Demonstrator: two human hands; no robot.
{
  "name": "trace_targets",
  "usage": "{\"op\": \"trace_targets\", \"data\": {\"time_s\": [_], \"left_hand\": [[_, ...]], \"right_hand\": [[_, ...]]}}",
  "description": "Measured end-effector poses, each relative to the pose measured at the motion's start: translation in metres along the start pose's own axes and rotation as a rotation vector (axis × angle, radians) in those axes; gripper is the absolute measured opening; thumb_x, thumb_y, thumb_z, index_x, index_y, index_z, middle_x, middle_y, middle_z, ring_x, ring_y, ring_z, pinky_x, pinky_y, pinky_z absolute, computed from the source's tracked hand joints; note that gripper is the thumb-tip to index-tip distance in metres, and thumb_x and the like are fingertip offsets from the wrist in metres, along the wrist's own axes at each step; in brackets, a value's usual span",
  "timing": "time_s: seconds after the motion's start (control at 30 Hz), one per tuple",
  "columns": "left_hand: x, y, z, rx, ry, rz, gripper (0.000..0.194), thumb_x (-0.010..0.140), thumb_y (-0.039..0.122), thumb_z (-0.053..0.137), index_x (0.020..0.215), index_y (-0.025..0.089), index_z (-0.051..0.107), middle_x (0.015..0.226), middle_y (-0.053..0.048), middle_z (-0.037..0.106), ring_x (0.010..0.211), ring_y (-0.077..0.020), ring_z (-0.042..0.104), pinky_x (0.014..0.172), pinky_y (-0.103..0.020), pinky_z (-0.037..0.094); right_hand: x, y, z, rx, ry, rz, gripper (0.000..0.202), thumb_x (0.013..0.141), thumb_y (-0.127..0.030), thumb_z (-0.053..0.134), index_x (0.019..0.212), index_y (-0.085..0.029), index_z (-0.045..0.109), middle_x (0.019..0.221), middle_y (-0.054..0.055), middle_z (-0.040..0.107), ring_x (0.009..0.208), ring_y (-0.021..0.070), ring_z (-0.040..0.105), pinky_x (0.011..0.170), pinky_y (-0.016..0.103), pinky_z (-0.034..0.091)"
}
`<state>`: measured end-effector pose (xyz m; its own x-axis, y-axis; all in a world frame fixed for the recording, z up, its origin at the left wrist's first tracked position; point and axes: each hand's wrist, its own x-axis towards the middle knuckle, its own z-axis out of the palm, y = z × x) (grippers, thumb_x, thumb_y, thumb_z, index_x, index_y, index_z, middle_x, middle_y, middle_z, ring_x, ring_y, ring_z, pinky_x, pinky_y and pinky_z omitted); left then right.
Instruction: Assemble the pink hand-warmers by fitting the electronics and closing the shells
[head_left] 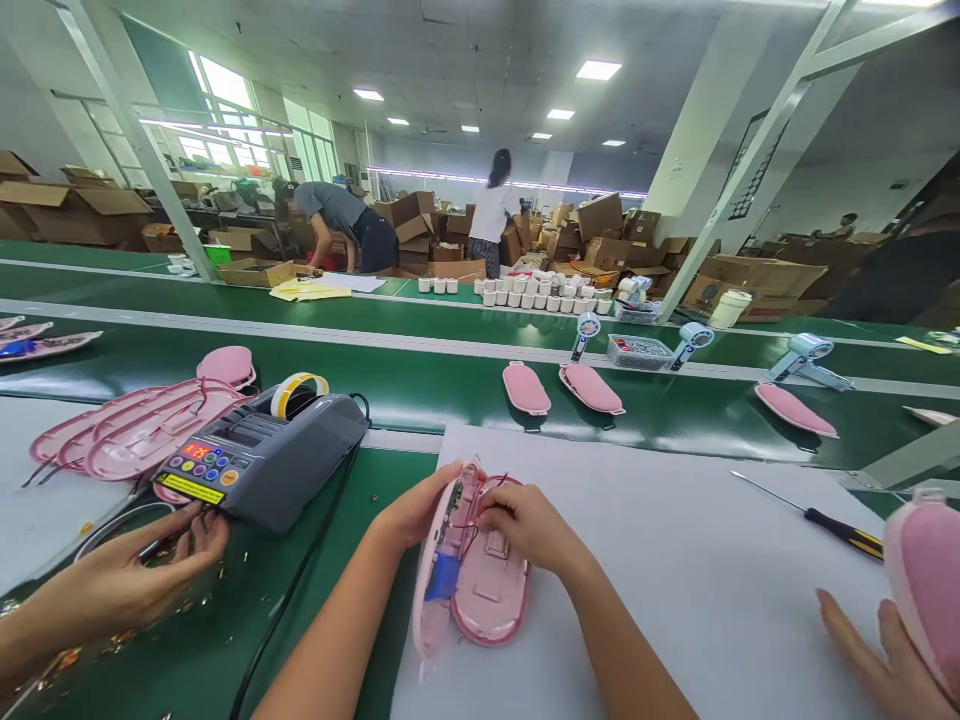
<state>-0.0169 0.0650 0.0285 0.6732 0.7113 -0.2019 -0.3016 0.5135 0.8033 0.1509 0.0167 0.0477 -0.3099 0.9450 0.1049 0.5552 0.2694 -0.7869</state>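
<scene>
My left hand (415, 508) grips the upper edge of a pink plastic shell half (427, 610), tilted up on its side. Inside this half show a green circuit board (454, 500) and a blue battery-like pack (442, 577). Beside it, a second pink oval shell half (491, 600) lies with its inner side up on the white sheet (637, 600). Thin red wires (470, 540) run between the halves. The fingers of my right hand (529, 525) are pinched together on the wires over the upper part of the second half; the fingertips are partly hidden.
A grey tape dispenser (300, 460) stands left, near a co-worker's hand (150, 560) and several pink shells (150, 430). Right lie a screwdriver (810, 515) and another person's hand (885, 640) with a pink shell (926, 580). Pink pieces (526, 388) rest on the green belt (405, 385).
</scene>
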Motion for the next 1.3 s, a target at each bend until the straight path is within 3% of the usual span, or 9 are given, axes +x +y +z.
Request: {"op": "trace_targets", "data": {"time_s": [0.23, 0.4, 0.57, 0.77, 1.0, 1.07, 1.17, 1.23, 1.3], "left_hand": [[-0.001, -0.001, 0.001, -0.009, -0.054, 0.025, 0.043, 0.074, 0.05, 0.066, 0.09, 0.011, 0.068, 0.076, -0.007, 0.069, 0.075, -0.0193, 0.062, 0.071, -0.027, 0.045], [-0.001, 0.0, 0.002, -0.039, -0.024, 0.017, 0.038, 0.07, 0.048, 0.071, 0.081, 0.012, 0.068, 0.071, -0.004, 0.067, 0.063, -0.0138, 0.057, 0.062, -0.023, 0.044], [0.0, -0.001, 0.005, -0.041, -0.044, 0.04, 0.035, 0.071, 0.045, 0.071, 0.084, 0.013, 0.069, 0.075, -0.005, 0.067, 0.067, -0.0136, 0.057, 0.067, -0.023, 0.044], [0.002, -0.003, 0.004, -0.026, -0.034, 0.017, 0.038, 0.069, 0.049, 0.071, 0.08, 0.013, 0.068, 0.07, -0.004, 0.064, 0.062, -0.0134, 0.055, 0.063, -0.024, 0.046], [0.002, 0.0, 0.007, -0.045, -0.016, 0.033, 0.034, 0.068, 0.043, 0.075, 0.074, 0.012, 0.066, 0.069, -0.004, 0.064, 0.061, -0.013, 0.056, 0.062, -0.024, 0.046], [0.002, 0.0, 0.007, -0.044, -0.003, 0.034, 0.033, 0.067, 0.043, 0.075, 0.074, 0.012, 0.066, 0.067, -0.003, 0.064, 0.061, -0.0129, 0.057, 0.062, -0.023, 0.046], [0.003, -0.001, 0.006, -0.046, 0.011, 0.018, 0.033, 0.069, 0.045, 0.073, 0.074, 0.013, 0.066, 0.065, -0.002, 0.064, 0.061, -0.013, 0.057, 0.063, -0.023, 0.045], [0.005, -0.002, 0.005, -0.045, 0.014, -0.015, 0.036, 0.071, 0.048, 0.07, 0.076, 0.013, 0.066, 0.064, -0.002, 0.064, 0.06, -0.0137, 0.058, 0.064, -0.025, 0.046], [0.006, -0.003, 0.003, -0.042, 0.022, -0.044, 0.039, 0.07, 0.051, 0.07, 0.077, 0.013, 0.065, 0.064, -0.002, 0.064, 0.06, -0.0146, 0.059, 0.064, -0.025, 0.045]], "right_hand": [[0.001, -0.001, 0.012, 0.02, 0.248, 0.014, 0.016, 0.082, -0.02, 0.052, 0.076, -0.018, 0.067, 0.076, 0.003, 0.059, 0.068, 0.0138, 0.053, 0.063, 0.026, 0.041], [-0.001, -0.005, 0.013, 0.117, 0.213, 0.035, 0.014, 0.081, -0.02, 0.051, 0.079, -0.019, 0.065, 0.071, 0.0, 0.061, 0.061, 0.0127, 0.049, 0.06, 0.026, 0.038], [-0.002, -0.005, 0.012, 0.248, 0.183, 0.054, 0.019, 0.082, -0.023, 0.049, 0.085, -0.02, 0.067, 0.076, 0.002, 0.064, 0.064, 0.0137, 0.056, 0.059, 0.025, 0.042], [-0.002, -0.003, 0.014, 0.372, 0.091, 0.065, 0.019, 0.082, -0.026, 0.048, 0.08, -0.018, 0.065, 0.065, 0.0, 0.057, 0.056, 0.0117, 0.055, 0.053, 0.023, 0.042], [0.001, 0.002, 0.016, 0.434, 0.199, 0.187, 0.017, 0.079, -0.03, 0.052, 0.085, -0.018, 0.064, 0.069, 0.001, 0.061, 0.058, 0.0137, 0.057, 0.053, 0.025, 0.046], [0.003, 0.002, 0.017, 0.329, 0.302, 0.127, 0.02, 0.078, -0.029, 0.053, 0.091, -0.018, 0.064, 0.075, 0.003, 0.063, 0.062, 0.0151, 0.058, 0.059, 0.028, 0.049], [-0.002, -0.013, 0.015, 0.127, 0.447, -0.031, 0.032, 0.075, -0.023, 0.053, 0.106, -0.02, 0.061, 0.1, 0.009, 0.063, 0.085, 0.0193, 0.06, 0.077, 0.036, 0.05], [-0.017, -0.032, 0.011, 0.064, 0.399, -0.122, 0.032, 0.079, -0.024, 0.049, 0.109, -0.022, 0.059, 0.107, 0.01, 0.061, 0.096, 0.0206, 0.059, 0.086, 0.04, 0.049], [-0.043, -0.052, 0.0, 0.059, 0.152, -0.236, 0.026, 0.086, -0.03, 0.044, 0.106, -0.026, 0.06, 0.104, 0.007, 0.062, 0.097, 0.0191, 0.06, 0.084, 0.039, 0.051]]}}
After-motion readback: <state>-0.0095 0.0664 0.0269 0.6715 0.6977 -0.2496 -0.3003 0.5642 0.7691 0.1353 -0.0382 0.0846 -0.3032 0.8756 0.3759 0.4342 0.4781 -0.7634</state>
